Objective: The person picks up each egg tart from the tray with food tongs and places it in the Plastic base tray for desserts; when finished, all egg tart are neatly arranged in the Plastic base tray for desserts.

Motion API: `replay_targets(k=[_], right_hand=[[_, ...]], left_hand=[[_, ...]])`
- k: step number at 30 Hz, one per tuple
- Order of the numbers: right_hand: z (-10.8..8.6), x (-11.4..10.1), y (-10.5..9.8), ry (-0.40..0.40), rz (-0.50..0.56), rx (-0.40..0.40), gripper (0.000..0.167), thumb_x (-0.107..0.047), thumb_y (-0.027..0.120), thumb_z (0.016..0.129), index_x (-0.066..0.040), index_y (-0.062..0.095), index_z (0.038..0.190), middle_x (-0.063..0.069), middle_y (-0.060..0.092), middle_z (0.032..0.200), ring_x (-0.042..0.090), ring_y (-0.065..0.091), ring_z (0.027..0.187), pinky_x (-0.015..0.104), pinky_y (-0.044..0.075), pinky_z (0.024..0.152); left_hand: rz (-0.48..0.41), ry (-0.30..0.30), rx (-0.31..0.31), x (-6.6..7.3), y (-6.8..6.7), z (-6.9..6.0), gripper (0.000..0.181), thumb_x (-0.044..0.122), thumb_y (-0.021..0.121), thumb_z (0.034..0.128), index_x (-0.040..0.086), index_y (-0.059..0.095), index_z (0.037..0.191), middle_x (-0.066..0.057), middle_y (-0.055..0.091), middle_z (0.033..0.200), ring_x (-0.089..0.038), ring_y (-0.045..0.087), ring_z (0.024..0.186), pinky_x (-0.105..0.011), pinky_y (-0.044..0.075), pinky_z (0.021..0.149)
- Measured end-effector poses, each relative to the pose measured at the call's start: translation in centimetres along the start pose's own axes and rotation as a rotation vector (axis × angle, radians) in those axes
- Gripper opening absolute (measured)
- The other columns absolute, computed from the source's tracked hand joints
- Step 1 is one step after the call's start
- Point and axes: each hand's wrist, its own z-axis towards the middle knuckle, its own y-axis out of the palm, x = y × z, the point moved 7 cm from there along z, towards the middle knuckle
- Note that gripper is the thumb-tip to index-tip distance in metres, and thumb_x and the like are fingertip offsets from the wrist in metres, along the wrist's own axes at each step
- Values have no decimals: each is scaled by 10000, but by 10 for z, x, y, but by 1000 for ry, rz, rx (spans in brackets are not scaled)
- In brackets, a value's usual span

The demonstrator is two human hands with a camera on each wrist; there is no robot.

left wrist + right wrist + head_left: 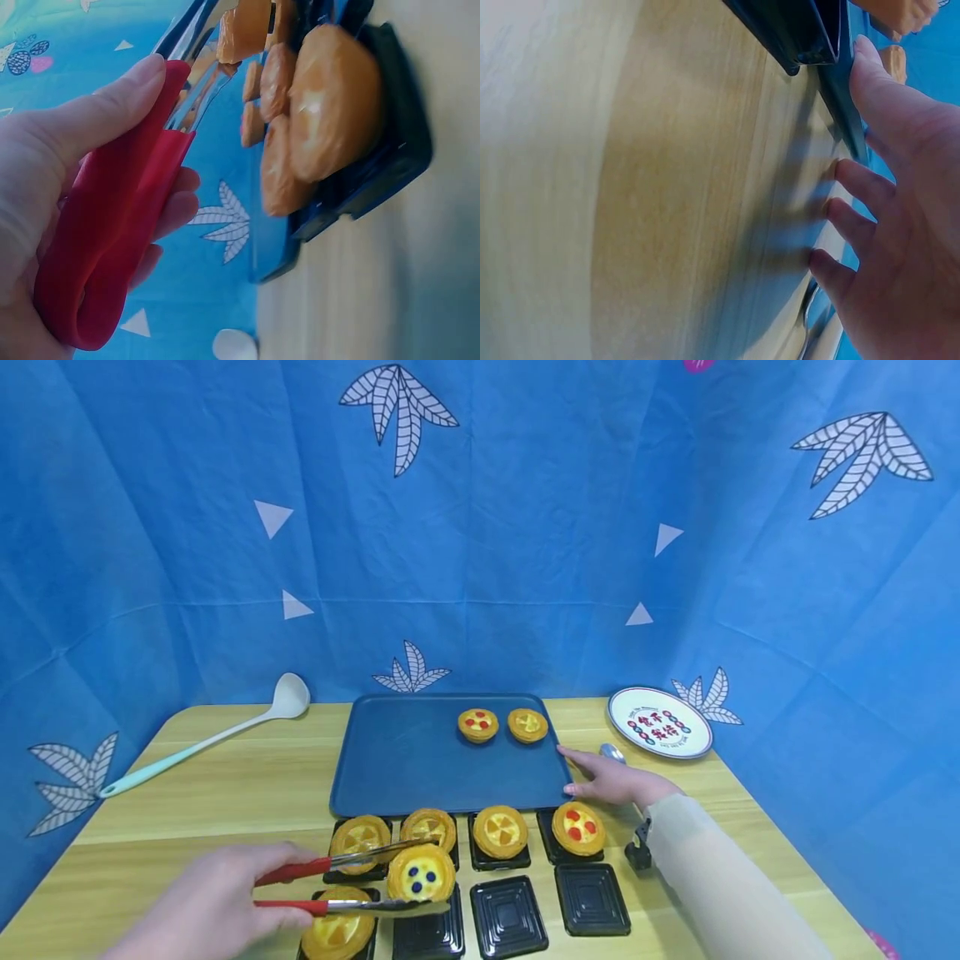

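Observation:
My left hand (213, 902) grips red-handled metal tongs (112, 217). Between the tong tips is a tart with dark blue dots (422, 874), above a black square plastic base (429, 935) in the front row. My right hand (611, 777) lies at the right edge of the blue tray (442, 768), fingers extended and thumb at the rim. On that tray sit a red-dotted tart (477, 725) and a yellow-topped tart (528, 726). Several tarts, one of them red-topped (578, 828), rest on black bases in front of the tray.
Two more black bases (509, 917) (592, 899) stand at front right. A ladle (288, 697) with a pale green handle lies at left. A spoon (612, 752) is behind the right hand, and a white plate (660, 722) with red lettering is at back right. Blue curtains enclose the table.

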Motion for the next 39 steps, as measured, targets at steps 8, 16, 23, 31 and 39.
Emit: replay_targets(k=[8,16,23,31,39], right_hand=[[0,4,0,10,5,2,767,-318,611,990,-46,191,1571,238,215,1577,448,219,1421,571,200,1116],[0,2,-1,7,17,10,764,-314,616,988,-52,198,1571,233,217,1578,445,210,1425,573,193,1117],[2,3,0,1,1,5,769,-323,611,990,-41,192,1570,244,217,1575,454,217,1419,580,200,1113],[1,2,-1,-14,-6,6,771,-318,611,991,-24,189,1565,269,219,1564,474,221,1410,594,205,1104],[2,5,0,19,6,-8,771,-328,610,990,-59,185,1575,239,203,1581,448,201,1426,573,188,1119]], left_hand=[[-85,98,-114,1,28,-3,486,568,775,754,246,699,1110,183,655,926,-16,532,717,-271,492,624],[-86,165,-97,3,37,-4,543,634,722,778,230,700,1140,187,665,961,-1,585,766,-291,514,638],[-131,70,-120,-1,37,-4,557,589,763,765,219,683,1174,135,674,1002,-66,596,810,-325,523,681],[-49,50,216,16,-24,2,690,557,846,667,231,683,1254,13,700,1107,-240,660,929,-479,542,750],[49,48,365,25,-77,54,848,729,703,714,134,625,1314,-67,686,1000,-240,594,772,-381,465,586]])
